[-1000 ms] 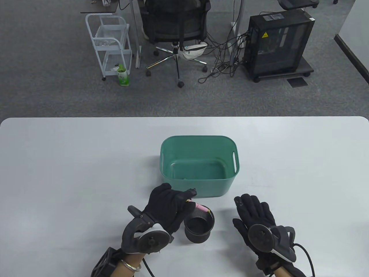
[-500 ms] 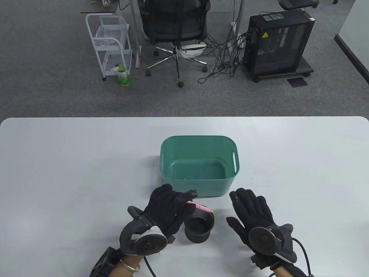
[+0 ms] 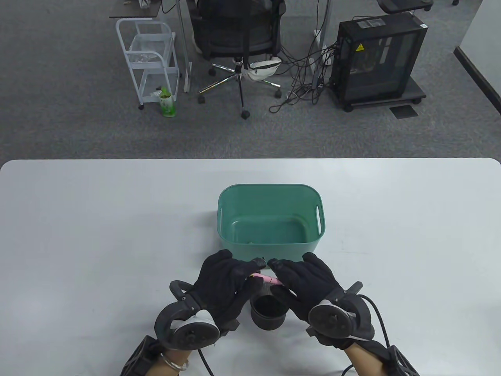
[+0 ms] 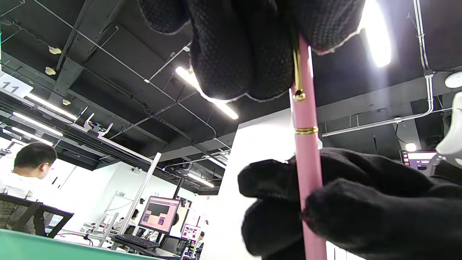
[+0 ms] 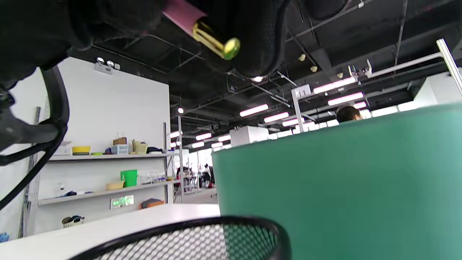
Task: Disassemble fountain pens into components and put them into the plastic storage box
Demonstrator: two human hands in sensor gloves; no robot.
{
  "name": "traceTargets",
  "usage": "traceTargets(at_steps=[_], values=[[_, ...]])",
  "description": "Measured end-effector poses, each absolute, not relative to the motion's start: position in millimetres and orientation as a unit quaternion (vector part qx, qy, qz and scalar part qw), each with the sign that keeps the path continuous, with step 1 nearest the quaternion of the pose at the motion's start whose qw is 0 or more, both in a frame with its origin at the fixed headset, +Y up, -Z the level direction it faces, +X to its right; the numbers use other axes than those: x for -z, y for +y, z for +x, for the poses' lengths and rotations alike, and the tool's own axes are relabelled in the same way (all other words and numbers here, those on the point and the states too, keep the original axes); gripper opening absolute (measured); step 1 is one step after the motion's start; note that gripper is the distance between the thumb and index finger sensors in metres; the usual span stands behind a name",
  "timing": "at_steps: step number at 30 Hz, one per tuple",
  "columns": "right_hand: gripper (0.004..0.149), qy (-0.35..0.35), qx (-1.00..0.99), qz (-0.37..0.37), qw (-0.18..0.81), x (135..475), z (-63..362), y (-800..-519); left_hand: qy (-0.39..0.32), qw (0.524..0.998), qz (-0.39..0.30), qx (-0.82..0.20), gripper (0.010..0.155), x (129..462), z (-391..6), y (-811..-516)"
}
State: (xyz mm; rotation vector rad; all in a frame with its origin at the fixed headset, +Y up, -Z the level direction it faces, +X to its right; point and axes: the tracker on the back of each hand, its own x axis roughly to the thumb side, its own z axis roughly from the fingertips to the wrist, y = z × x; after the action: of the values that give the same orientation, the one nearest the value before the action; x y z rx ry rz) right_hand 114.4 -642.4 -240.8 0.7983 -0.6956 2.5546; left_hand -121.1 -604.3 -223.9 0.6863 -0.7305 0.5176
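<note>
A pink fountain pen point(image 3: 267, 279) with gold trim lies level above a black mesh pen cup point(image 3: 268, 311), just in front of the green plastic storage box point(image 3: 270, 188). My left hand point(image 3: 250, 272) pinches its left end, and my right hand point(image 3: 280, 270) grips its right end. In the left wrist view the pen point(image 4: 306, 162) shows its gold clip and ring, with the left fingers point(image 4: 245, 47) above and the right hand's fingers point(image 4: 343, 209) curled round the barrel. The right wrist view shows the pen's clip end point(image 5: 213, 39) and the box wall point(image 5: 343, 180). The box looks nearly empty.
The white table point(image 3: 98, 235) stretches wide on both sides of the box. The mesh cup's rim point(image 5: 180, 234) sits directly below my hands. Beyond the table's far edge stand an office chair point(image 3: 238, 35), a white cart point(image 3: 148, 58) and a computer tower point(image 3: 379, 58).
My right hand has left the table at the right, moved left and closed round the pen's free end. My left hand has kept holding the pen over the cup.
</note>
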Motion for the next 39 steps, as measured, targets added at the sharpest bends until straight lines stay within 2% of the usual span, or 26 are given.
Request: traceTargets(at_steps=[17, 39], values=[[0.045, -0.284, -0.897, 0.286, 0.182, 240.2, 134.4, -634.9, -0.359, 0.846, 0.309, -0.246, 0.046, 230.3, -120.7, -610.3], [0.042, -0.319, -0.898, 0.267, 0.143, 233.2, 148.0, -619.8, -0.35, 0.893, 0.224, -0.173, 0.048, 241.7, -115.2, -617.9]])
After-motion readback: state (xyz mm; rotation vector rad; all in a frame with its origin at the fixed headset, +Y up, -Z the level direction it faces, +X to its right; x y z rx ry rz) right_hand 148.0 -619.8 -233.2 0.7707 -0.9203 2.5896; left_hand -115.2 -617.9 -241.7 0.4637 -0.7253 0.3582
